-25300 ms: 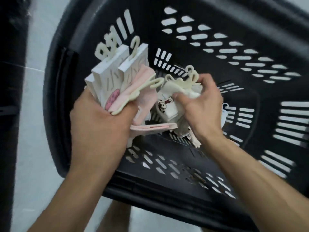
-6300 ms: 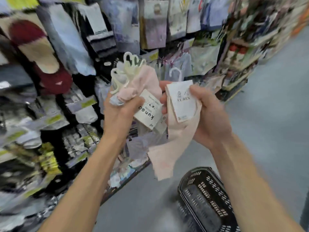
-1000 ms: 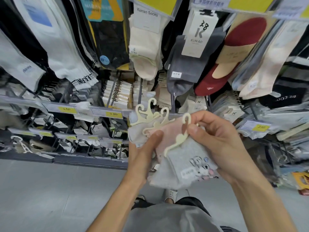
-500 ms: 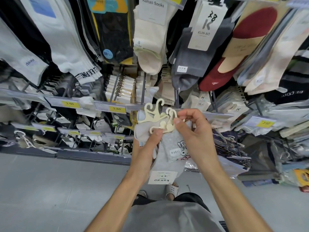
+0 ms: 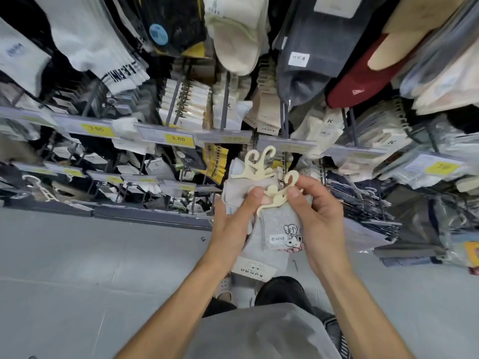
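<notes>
Shop aisle, grey floor (image 5: pixel 77 268), sock racks (image 5: pixel 178 110); left hand (image 5: pixel 233 221), right hand (image 5: pixel 318 224) both pinching hangered socks (image 5: pixel 280 224).

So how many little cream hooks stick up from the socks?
3. Two cream plastic hanger hooks stand together above the left hand gripping the grey socks; one curls above the right hand. Others may be hidden.

Free air lies beneath the left hand (image 5: pixel 233 224) and right hand (image 5: pixel 318 224), down to the grey floor (image 5: pixel 90 268), and out to their left. Ahead, the price rail (image 5: pixel 166 137) runs across just beyond the sock bundle (image 5: pixel 277 226), with metal pegs (image 5: pixel 283 120) jutting forward, crowded with packets. The cream sock (image 5: pixel 236 42) and grey sock (image 5: pixel 303 73) hang overhead. Gaps between pegs seem narrow, though blur hides detail.
</notes>
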A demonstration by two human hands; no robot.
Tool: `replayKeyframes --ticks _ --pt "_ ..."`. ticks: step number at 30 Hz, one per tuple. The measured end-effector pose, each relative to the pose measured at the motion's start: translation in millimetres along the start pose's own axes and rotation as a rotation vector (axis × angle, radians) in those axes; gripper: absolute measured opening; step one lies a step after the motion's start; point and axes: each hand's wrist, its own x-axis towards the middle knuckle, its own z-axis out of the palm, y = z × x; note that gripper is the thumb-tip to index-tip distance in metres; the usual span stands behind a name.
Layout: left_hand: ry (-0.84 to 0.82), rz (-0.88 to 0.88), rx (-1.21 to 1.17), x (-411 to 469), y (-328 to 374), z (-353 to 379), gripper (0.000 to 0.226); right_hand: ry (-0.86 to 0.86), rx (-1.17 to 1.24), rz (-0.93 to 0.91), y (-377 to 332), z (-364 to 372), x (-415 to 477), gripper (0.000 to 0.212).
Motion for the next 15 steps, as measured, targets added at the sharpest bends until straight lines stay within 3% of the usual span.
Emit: replayKeyframes --ticks 3,8,11,15 --pt "0.035 -0.011 -0.050 9 -4 -3 0.046 0.081 0.132 0.045 12 -1 8 0.013" --pt "0.108 0.122 -0.112 32 1 -15 0.020 0.218 0.198 0.075 47 -19 30 0.019" --pt "0.083 0.200 -0.141 42 3 -21 0.021 0.323 0.134 0.027 66 -24 59 0.020" --pt "0.059 0.265 -0.183 49 -9 -20 0.021 0.332 -0.041 -0.118 79 -8 120 0.014"
